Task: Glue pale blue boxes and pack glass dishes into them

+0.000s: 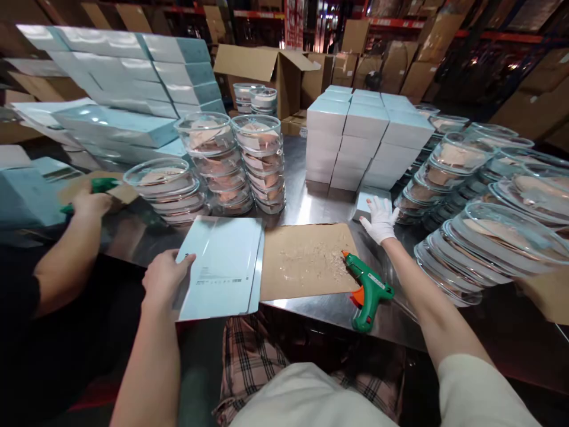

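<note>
glue gun (368,289): green, orange trigger | flat carton (221,267): pale blue | glove (380,219): white | trousers (249,362): plaid

Steel table (311,204): cardboard sheet (306,261), glue gun (368,290), flat carton (222,267), dish stacks (262,163), boxes (367,139).

The table (311,204) is bare metal, smooth and shiny, with dull reflections. On it a brown cardboard sheet (306,261) looks matt and rough, crusted with dried glue. Left of that sheet lies a pale blue flattened box (222,270) of smooth, slightly glossy card. Right of the sheet, the green glue gun (368,289) is plastic. Behind it, a white cloth glove covers the right hand (380,218). Clear glossy plastic bowls (262,160) stand stacked behind the sheet.
</note>
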`<state>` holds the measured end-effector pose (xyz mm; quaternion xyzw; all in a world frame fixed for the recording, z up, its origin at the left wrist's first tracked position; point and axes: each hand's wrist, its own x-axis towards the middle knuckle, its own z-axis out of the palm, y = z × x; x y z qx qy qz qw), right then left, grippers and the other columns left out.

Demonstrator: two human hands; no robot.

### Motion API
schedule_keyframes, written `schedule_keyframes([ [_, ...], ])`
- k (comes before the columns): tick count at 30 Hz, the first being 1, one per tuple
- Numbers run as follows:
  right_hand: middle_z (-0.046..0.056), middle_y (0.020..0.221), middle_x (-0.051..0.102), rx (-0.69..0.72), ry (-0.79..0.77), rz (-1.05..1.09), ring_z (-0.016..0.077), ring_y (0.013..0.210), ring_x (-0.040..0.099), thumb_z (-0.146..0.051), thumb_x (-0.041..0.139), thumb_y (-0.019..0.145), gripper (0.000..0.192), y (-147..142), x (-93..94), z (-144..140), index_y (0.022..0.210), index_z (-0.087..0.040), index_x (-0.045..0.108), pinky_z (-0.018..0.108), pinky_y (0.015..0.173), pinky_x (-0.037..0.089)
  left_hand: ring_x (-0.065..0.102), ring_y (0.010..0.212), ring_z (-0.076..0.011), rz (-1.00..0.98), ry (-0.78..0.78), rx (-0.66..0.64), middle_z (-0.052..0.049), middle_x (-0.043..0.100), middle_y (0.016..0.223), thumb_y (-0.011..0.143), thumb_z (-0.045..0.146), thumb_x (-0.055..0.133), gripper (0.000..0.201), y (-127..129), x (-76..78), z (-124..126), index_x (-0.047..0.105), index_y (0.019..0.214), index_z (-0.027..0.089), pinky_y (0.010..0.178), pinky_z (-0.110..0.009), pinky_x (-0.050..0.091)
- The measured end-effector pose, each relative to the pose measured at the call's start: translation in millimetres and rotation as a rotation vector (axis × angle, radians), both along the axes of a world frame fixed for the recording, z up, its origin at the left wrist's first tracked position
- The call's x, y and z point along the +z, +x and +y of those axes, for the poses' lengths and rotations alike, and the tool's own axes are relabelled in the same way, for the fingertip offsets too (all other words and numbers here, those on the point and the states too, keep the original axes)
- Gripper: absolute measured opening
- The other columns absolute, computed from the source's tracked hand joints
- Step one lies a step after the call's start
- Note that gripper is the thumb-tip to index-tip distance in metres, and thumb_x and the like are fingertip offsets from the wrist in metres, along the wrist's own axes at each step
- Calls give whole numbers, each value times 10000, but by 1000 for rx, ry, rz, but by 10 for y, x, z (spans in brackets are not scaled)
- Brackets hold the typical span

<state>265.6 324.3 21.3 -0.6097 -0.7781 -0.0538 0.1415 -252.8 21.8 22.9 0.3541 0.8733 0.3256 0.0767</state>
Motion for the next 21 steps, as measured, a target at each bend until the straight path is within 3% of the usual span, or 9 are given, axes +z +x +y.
schedule_keyframes([
  [2, 159, 1687, 421, 88, 92, 92, 414, 1585, 251, -426, 516, 995, 616, -123, 91, -379, 1551, -162, 532, 696, 1271, 82, 703, 1046, -465, 27, 23, 142, -158, 750, 982, 802, 505, 742, 429, 172, 166, -136, 688, 1069, 173, 920, -669, 533],
  [4, 129, 1592, 549, 306, 141, 214, 378, 1546, 359, -405, 509, 1007, 496, -281, 216, -871, 1443, -205, 636, 640, 1283, 173, 717, 1016, -359, 73, 173, 212, -86, 763, 1065, 836, 528, 737, 491, 491, 386, -250, 670, 1212, 220, 934, -526, 562],
  [6, 110, 1532, 602, 536, 166, 372, 339, 1483, 462, -402, 505, 1024, 469, -449, 372, -1372, 1447, -245, 632, 569, 1253, 315, 711, 877, -265, 104, 332, 12, -27, 770, 1062, 830, 600, 747, 585, 926, 570, -299, 674, 1304, 265, 809, -386, 570],
  [8, 114, 1472, 633, 623, 196, 490, 318, 1398, 544, -385, 511, 1033, 476, -595, 517, -1789, 1487, -268, 597, 522, 1201, 407, 669, 734, -199, 23, 318, -341, -16, 781, 970, 863, 615, 720, 546, 1386, 637, -303, 723, 1276, 258, 630, -279, 514],
  [10, 123, 1325, 692, 594, 211, 526, 299, 1254, 625, -369, 526, 1041, 419, -687, 593, -2087, 1434, -264, 629, 483, 1118, 480, 683, 697, -182, -99, 284, -636, -25, 807, 955, 886, 613, 704, 471, 1764, 572, -312, 772, 1183, 254, 573, -248, 496],
  [11, 123, 1234, 712, 571, 211, 531, 285, 1174, 651, -360, 535, 1044, 368, -705, 596, -2198, 1373, -251, 659, 459, 1064, 512, 699, 697, -180, -147, 270, -715, -30, 820, 975, 901, 599, 698, 430, 1896, 504, -329, 785, 1147, 257, 570, -243, 504],
  [15, 115, 1057, 717, 567, 175, 545, 258, 1030, 663, -313, 575, 1028, 227, -619, 462, -2468, 1181, -216, 712, 412, 945, 553, 755, 713, -195, -173, 292, -715, -34, 843, 999, 929, 527, 712, 318, 2039, 201, -444, 802, 1092, 269, 589, -244, 553],
  [18, 114, 1055, 728, 547, -37, 632, 261, 1028, 666, -392, 620, 997, 259, -478, 375, -2522, 1143, -205, 724, 424, 967, 547, 809, 864, -251, -139, 379, -775, -45, 846, 1043, 930, 490, 730, 294, 1917, 95, -519, 815, 1118, 280, 695, -280, 618],
  [21, 73, 993, 743, 604, -655, 787, 222, 965, 687, -567, 623, 978, 406, -373, 310, -2488, 1057, -187, 742, 353, 903, 570, 815, 897, -266, -113, 365, -883, -47, 842, 1075, 961, 451, 702, 302, 1784, 65, -576, 805, 1208, 312, 736, -309, 640],
])
